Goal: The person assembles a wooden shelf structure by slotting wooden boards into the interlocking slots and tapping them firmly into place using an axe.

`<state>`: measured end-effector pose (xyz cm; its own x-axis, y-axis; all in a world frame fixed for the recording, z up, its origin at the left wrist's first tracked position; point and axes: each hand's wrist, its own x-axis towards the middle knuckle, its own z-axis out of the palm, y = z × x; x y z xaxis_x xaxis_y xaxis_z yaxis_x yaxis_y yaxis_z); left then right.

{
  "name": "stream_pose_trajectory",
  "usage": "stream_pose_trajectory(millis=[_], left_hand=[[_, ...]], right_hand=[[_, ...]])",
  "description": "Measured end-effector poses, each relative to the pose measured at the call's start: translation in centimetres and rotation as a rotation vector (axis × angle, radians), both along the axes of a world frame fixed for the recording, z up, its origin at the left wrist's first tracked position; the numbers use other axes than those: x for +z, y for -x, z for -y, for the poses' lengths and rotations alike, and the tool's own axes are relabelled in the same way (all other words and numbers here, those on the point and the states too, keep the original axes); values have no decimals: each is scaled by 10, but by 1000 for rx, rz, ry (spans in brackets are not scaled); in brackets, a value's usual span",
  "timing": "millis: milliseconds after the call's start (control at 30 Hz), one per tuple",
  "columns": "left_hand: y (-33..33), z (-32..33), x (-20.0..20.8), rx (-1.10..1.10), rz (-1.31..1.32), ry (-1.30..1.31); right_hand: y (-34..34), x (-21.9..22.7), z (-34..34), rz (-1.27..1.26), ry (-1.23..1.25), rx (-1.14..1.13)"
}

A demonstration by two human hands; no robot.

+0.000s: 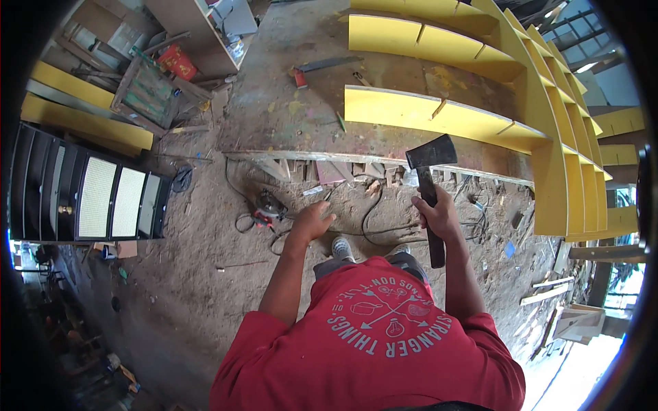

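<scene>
My right hand is wrapped round the dark handle of a hatchet, a little below its head. The hatchet stands with its dark metal head up, in front of the workbench's near edge, and its handle runs down past my wrist. To the left, my left hand is held over the dirt floor with its fingers curled in. A tiny thin tip shows by its fingertips, too small to name. The yellow slotted shelf unit lies on the workbench beyond the hatchet.
A handsaw with a red handle lies on the bench. On the floor are a corded power tool and its looping black cable. A black cabinet with woven panels stands left. Scrap wood is heaped under the bench.
</scene>
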<state>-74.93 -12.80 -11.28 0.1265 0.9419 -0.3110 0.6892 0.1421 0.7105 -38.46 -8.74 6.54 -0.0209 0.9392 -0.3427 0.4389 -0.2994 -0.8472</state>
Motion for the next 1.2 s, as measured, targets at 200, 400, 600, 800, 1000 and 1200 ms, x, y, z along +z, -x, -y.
stream_pose_trajectory(millis=[200,400,600,800,1000,1200], left_hand=[[-33,-40,25,-69,110,-9],[-70,-110,69,-87,171,-113],[-120,-187,133,-48,214,-500],[-190,-287,167,-167,66,-913],[-211,-339,146,-228,-188,-817],[-204,-350,143,-333,-220,-522]], right_hand=[[-9,12,-25,-29,-119,-92],[-54,11,-58,-35,-133,-177],[-103,3,-115,-92,-135,-173],[-149,-4,-160,-163,-126,-211],[-159,27,-190,-263,-160,-334],[-179,52,-186,-235,-62,-474]])
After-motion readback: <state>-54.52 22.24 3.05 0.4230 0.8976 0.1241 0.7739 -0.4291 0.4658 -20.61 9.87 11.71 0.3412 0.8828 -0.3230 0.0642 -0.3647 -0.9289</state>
